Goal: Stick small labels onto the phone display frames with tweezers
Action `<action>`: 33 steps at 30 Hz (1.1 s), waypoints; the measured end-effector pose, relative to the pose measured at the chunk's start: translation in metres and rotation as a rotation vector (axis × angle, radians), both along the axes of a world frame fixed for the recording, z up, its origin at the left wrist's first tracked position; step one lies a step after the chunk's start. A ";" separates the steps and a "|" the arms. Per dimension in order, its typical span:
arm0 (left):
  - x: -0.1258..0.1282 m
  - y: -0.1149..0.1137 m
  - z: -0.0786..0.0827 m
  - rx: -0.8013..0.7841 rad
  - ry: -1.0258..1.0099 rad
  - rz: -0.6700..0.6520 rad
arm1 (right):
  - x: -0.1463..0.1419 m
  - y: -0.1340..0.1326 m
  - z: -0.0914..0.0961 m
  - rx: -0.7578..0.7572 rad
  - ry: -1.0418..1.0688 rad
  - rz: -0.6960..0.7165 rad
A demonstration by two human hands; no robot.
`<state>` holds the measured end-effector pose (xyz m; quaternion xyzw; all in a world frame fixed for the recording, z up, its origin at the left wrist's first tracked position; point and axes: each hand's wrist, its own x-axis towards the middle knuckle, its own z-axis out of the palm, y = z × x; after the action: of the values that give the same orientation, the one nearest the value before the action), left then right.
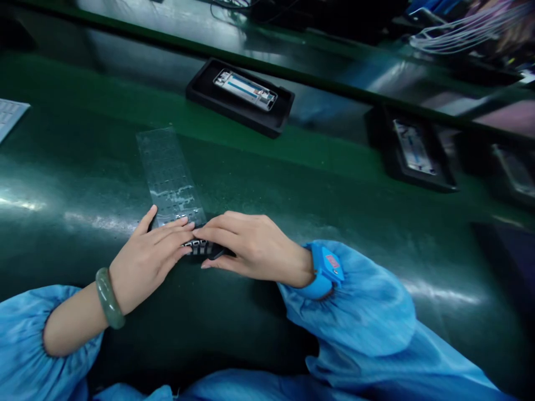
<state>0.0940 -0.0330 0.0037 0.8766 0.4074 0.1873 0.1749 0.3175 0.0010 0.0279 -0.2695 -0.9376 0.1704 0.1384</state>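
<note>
A clear plastic sheet (pixel 165 161) with rows of small marks lies on the green tabletop, its near end under my fingers. My left hand (pixel 146 256) rests on that end, fingers stretched out and thumb apart along the left edge. My right hand (pixel 254 245) is closed from the right, its fingertips meeting the left hand's at the sheet's near edge. Under its curled fingers shows part of a dark object (pixel 219 252), mostly hidden, so its kind is unclear. A row of small dark pieces with light outlines (pixel 198 246) shows between the two hands.
Beyond the sheet, a black tray (pixel 238 115) holds an open phone-like housing (pixel 246 89). Another black tray (pixel 434 179) with a similar housing (pixel 413 146) stands to the right, blurred. White cables (pixel 463 36) lie at the top right. A pale object (pixel 11 114) sits at the left edge.
</note>
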 end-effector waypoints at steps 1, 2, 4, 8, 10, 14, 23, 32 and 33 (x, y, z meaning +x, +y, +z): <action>-0.001 0.001 0.002 -0.033 -0.048 0.028 | 0.000 0.000 -0.002 0.002 0.033 -0.011; -0.001 0.001 0.004 -0.058 -0.101 0.063 | -0.001 0.000 -0.004 0.004 0.072 -0.027; -0.002 0.001 0.008 -0.095 -0.209 0.127 | -0.003 0.001 -0.008 0.003 0.154 -0.056; -0.002 0.001 0.013 -0.166 -0.353 0.139 | -0.006 0.001 -0.011 -0.032 0.315 -0.102; -0.003 0.001 0.013 -0.186 -0.379 0.106 | -0.007 0.001 -0.011 -0.074 0.377 -0.120; -0.003 0.000 0.006 -0.181 -0.430 0.120 | -0.007 0.001 -0.007 -0.160 0.458 -0.153; 0.000 0.000 0.010 -0.446 -0.568 0.165 | -0.011 -0.001 -0.003 -0.184 0.420 -0.091; -0.003 0.002 0.013 -0.228 -0.485 0.109 | -0.012 -0.001 -0.004 -0.221 0.513 -0.089; -0.003 0.002 0.014 -0.206 -0.471 0.104 | -0.013 -0.001 -0.003 -0.222 0.520 -0.093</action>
<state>0.0907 -0.0305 0.0175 0.7642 0.4169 0.3525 0.3435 0.3048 -0.0004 0.0248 -0.2731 -0.8328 0.3291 0.3515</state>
